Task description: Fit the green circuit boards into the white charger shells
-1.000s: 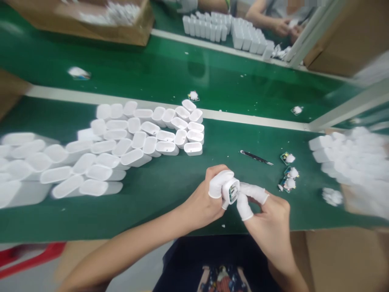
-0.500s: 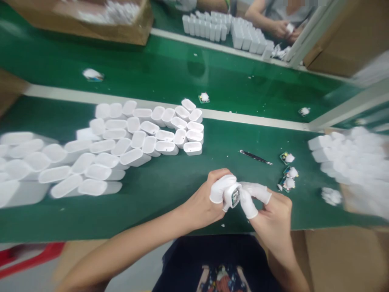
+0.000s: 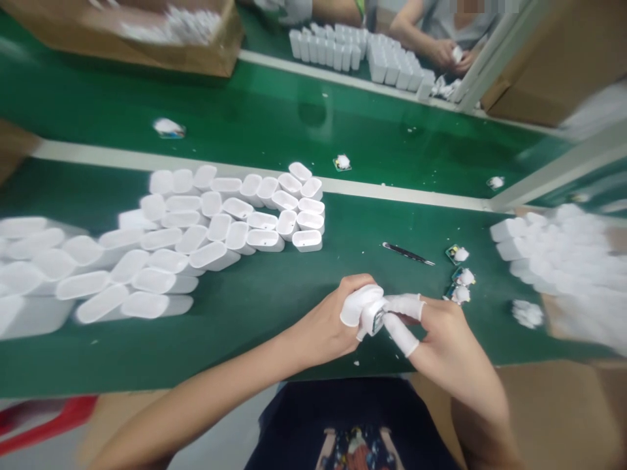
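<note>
My left hand (image 3: 337,320), with white finger cots, is closed around a white plastic housing (image 3: 371,324). A green circuit board (image 3: 377,320) shows inside the housing's open end, which faces right. My right hand (image 3: 426,320) wears white cots on thumb and forefinger; their tips close together at that opening, against the board's edge. What exactly lies between these tips is partly hidden. Black tweezers (image 3: 408,253) lie beyond my hands. To the right sit several circuit boards with white blobs (image 3: 462,277), near a small pile of white pieces (image 3: 528,314).
Many white housings (image 3: 215,225) stand in rows at the left, open ends up. More white housings (image 3: 568,254) are heaped at the right. Behind a pale rail (image 3: 406,194), loose boards (image 3: 342,162) lie on a green belt. Across it, a co-worker's hands (image 3: 453,55) hold a white piece.
The boards on the green belt have shifted right. My right thumb and forefinger have spread apart behind their tips, and the right wrist has swung outward. My left hand keeps its hold on the housing.
</note>
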A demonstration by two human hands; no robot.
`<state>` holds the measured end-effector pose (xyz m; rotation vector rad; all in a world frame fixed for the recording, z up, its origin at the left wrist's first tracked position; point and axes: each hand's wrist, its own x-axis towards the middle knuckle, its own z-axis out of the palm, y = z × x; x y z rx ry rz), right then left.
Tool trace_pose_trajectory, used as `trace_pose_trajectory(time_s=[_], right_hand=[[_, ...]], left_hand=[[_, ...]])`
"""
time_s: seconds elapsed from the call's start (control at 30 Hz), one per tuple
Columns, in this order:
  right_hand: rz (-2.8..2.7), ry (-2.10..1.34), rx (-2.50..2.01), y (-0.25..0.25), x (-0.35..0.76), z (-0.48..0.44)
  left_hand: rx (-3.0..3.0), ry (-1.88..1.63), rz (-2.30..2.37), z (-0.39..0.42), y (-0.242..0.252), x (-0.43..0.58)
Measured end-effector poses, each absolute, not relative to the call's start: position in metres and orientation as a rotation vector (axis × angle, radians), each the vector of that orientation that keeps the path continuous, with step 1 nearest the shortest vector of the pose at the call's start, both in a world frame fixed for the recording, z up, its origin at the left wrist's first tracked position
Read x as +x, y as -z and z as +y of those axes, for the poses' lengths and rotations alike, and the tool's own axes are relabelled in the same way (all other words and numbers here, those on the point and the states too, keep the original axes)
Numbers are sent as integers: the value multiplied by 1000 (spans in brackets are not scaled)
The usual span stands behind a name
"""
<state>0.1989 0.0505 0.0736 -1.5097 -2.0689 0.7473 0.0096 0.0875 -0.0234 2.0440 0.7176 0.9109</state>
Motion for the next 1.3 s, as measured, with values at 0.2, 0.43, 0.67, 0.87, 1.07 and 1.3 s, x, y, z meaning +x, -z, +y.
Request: trace_pose_trajectory(time_s=[0.2, 0.43, 0.67, 0.87, 1.07, 1.3], right_hand=[[-2054, -579, -1589, -60, 196, 49], [-1990, -891, -1547, -64, 204, 60], [-1934, -850, -1580, -65, 200, 56], [-1928, -830, -1566, -56, 199, 58], [-1942, -802, -1595, -47, 209, 59], [-1979, -896, -1312, -37, 213, 57]], left_hand=[[2161, -963, 708, 87, 29, 14], [2385, -1133, 625, 98, 28, 18], [2361, -1103, 610, 95, 33, 19], [2345, -1146, 601, 97, 35, 19], [2322, -1136, 605, 94, 40, 27], [2126, -937, 711, 90, 45, 30]])
